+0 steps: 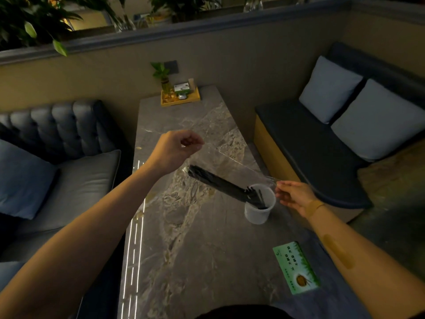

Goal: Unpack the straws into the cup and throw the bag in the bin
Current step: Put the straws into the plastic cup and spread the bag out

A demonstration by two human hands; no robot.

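Straws [218,183], a dark bundle of them, slant down from upper left to lower right, their lower ends inside the white cup [259,209]. Clear bag [220,161] stretches taut above the tabletop [195,249], barely visible against the marbled stone. Left hand [177,149] is raised over the middle of the tabletop, fingers [195,140] curled in, pinching the far-left end of the bag. Right hand [296,196] sits just right of the cup, fingers [281,188] narrowed on the bag's near-right end at the cup's rim. Cup stands upright toward the right edge of the tabletop, straws leaning against its inner wall. Nearer, on the right, a green card [296,268] lies flat. At the far end sits a yellow tray [180,99] with a small plant [162,74] and a little box. Grey sofa [64,139] to the left, bench with pale cushions [358,111] to the right.
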